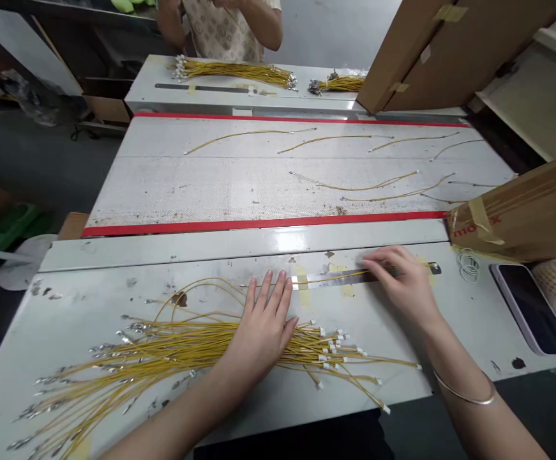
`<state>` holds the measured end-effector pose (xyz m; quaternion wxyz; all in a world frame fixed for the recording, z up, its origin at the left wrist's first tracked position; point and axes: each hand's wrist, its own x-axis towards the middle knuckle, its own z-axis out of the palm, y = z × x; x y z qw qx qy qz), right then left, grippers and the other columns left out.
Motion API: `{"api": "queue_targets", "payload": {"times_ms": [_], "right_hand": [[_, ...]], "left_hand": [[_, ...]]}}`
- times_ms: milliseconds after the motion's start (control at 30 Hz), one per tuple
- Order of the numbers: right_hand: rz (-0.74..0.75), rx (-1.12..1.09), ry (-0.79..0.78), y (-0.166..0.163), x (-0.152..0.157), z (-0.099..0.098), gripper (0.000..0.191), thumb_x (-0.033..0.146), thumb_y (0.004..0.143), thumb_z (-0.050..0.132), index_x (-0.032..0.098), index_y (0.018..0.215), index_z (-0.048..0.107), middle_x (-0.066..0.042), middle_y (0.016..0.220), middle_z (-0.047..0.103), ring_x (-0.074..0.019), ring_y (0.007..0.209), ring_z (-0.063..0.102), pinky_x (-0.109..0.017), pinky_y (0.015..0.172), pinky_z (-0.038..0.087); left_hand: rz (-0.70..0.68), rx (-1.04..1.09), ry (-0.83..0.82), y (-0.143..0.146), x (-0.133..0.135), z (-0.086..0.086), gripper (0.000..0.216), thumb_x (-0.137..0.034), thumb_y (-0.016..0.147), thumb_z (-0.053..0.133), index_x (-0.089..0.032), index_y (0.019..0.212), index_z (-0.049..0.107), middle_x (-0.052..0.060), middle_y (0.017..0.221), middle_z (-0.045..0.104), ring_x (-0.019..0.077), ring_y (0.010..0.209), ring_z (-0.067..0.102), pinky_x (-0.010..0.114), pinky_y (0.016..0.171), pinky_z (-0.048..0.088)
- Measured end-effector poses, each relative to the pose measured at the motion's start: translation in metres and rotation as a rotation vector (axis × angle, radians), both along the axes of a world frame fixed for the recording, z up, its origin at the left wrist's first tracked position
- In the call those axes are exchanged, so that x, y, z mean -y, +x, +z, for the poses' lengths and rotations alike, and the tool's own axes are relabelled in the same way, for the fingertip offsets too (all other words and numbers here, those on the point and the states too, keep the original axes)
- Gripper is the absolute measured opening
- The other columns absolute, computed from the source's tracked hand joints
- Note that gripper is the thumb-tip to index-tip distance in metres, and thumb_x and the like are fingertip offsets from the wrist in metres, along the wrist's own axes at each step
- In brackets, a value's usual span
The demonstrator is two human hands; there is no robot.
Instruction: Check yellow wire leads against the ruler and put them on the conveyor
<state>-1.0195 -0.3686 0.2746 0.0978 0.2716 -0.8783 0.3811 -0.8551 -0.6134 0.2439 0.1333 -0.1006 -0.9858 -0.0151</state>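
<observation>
Along a steel ruler (354, 278) taped to the table runs a thin yellow wire (328, 279). My right hand (399, 281) pinches this wire near its right part, over the ruler. My left hand (263, 319) lies flat, fingers stretched, with its fingertips by the wire's left part. Under and around its palm spreads a large bundle of yellow wires (191, 345). Silvery metal ends lie at the bundle's left, and small white connectors (338, 348) at its right. The wire's end at my right fingers is hidden.
Past a red-edged belt (186, 191) carrying several loose wires, another bench (143, 96) holds wire bundles (234, 71); a person (230, 29) is behind it. On the right are a cardboard box (521, 211), white rings (468, 266) and a phone (531, 310).
</observation>
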Motion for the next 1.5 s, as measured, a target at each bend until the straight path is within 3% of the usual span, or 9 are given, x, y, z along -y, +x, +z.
{"api": "queue_targets", "payload": {"times_ms": [100, 233, 500, 767, 1500], "right_hand": [[0.270, 0.116, 0.021, 0.011, 0.040, 0.004, 0.012, 0.030, 0.091, 0.063, 0.023, 0.086, 0.071, -0.004, 0.087, 0.067, -0.0195, 0.087, 0.061, -0.035, 0.079, 0.048], [0.421, 0.182, 0.112, 0.018, 0.072, 0.000, 0.010, 0.029, 0.091, 0.064, 0.023, 0.085, 0.070, -0.004, 0.086, 0.066, -0.0194, 0.084, 0.058, -0.037, 0.078, 0.043], [0.427, 0.122, 0.199, 0.031, 0.084, -0.006, 0.012, 0.028, 0.096, 0.057, 0.021, 0.086, 0.061, -0.004, 0.088, 0.064, -0.0205, 0.086, 0.051, -0.037, 0.078, 0.035], [0.455, 0.124, 0.285, 0.030, 0.081, -0.002, 0.012, 0.019, 0.098, 0.048, 0.020, 0.087, 0.051, -0.006, 0.089, 0.060, -0.0215, 0.087, 0.044, -0.036, 0.077, 0.038], [0.443, 0.043, 0.348, 0.028, 0.081, -0.006, 0.011, 0.018, 0.097, 0.047, 0.020, 0.087, 0.052, -0.008, 0.091, 0.060, -0.0222, 0.087, 0.046, -0.036, 0.077, 0.038]], "left_hand": [[0.009, 0.033, 0.008, 0.000, 0.000, 0.001, 0.054, -0.035, 0.104, 0.028, -0.004, 0.145, 0.046, 0.015, 0.154, 0.043, 0.0375, 0.142, 0.038, 0.056, 0.114, 0.031], [0.014, 0.049, 0.000, 0.001, 0.000, 0.001, 0.055, -0.038, 0.104, 0.028, -0.006, 0.145, 0.046, 0.015, 0.155, 0.040, 0.0369, 0.143, 0.036, 0.055, 0.115, 0.029], [0.024, 0.030, 0.031, 0.000, -0.002, 0.003, 0.057, -0.040, 0.104, 0.028, -0.005, 0.143, 0.048, 0.015, 0.152, 0.044, 0.0371, 0.140, 0.041, 0.054, 0.114, 0.027], [0.029, 0.036, 0.077, 0.000, -0.001, 0.003, 0.055, -0.040, 0.103, 0.031, -0.006, 0.142, 0.051, 0.014, 0.151, 0.046, 0.0360, 0.140, 0.041, 0.053, 0.117, 0.023], [0.016, 0.048, 0.029, 0.001, -0.001, 0.000, 0.053, -0.035, 0.103, 0.033, -0.006, 0.145, 0.046, 0.015, 0.156, 0.039, 0.0368, 0.144, 0.034, 0.055, 0.117, 0.025]]}}
